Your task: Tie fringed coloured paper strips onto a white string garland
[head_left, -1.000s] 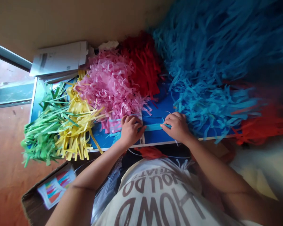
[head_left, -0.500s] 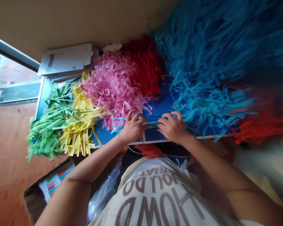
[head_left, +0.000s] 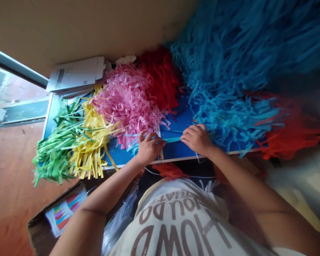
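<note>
- While the head view looks down on a blue-topped table (head_left: 176, 153) with a pale edge, a narrow, flat turquoise-blue strip (head_left: 173, 139) spans the gap between two bare hands, near the front edge; strip = clock centre.
- Left hand (head_left: 149, 147), 9 o'clock: thumb and curled fingers pinching the strip, knuckles up.
- Right hand (head_left: 196, 139), 3 o'clock: fingertips bunched, pinching the strip's other side; thumb hidden.
- Loose blue fringe ends (head_left: 133, 146) poke out just past the left hand, 9 o'clock.
- 10 o'clock: pink shredded-looking fringe pile (head_left: 125, 99); farther out, stacked white flat cardboard (head_left: 76, 73).
- Near 12: dark red fringe bundle (head_left: 162, 78), touching the pink.
- 1 to 2 o'clock: huge blue fringe heap (head_left: 237, 53), spilling down near the right hand.
- 3 o'clock, far out: orange-red fringe (head_left: 290, 140), blurred.
- 9 o'clock: yellow fringe bundle (head_left: 89, 142), then green fringe bundle (head_left: 54, 149), both hanging over the front edge.
- 6 o'clock: orange-red scrap (head_left: 170, 171) by a cream shirt with brown lettering (head_left: 181, 213).
- 8 o'clock: brown cardboard box (head_left: 40, 227), below table level.
</note>
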`<state>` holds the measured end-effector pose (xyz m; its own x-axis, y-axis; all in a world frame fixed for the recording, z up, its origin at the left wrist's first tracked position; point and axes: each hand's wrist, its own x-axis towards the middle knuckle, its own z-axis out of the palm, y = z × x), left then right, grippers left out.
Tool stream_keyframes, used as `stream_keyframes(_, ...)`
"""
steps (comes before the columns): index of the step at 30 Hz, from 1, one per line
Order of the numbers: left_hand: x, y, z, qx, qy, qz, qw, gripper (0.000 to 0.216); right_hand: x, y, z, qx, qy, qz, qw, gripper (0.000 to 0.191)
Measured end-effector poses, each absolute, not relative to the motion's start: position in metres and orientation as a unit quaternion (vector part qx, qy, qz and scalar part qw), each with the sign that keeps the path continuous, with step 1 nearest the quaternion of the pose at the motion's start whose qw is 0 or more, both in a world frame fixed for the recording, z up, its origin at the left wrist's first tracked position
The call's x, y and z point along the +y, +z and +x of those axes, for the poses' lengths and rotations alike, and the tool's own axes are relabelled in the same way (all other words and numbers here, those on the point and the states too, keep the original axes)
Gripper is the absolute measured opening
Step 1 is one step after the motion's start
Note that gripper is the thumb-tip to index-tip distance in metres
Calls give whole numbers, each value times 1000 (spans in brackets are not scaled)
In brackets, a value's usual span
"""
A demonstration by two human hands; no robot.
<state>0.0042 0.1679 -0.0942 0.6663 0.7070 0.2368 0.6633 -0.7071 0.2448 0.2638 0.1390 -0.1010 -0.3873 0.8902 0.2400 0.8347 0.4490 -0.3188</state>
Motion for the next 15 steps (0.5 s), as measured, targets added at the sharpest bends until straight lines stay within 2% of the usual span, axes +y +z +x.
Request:
stream_keyframes(7,177,-98,-4,452,174,863,142,19,146,-109,273,-792,140,-544,237,16)
stream_keyframes(15,179,-92,6,464,147,862,140,19,147,-106,272,-772,146,-573,233,15)
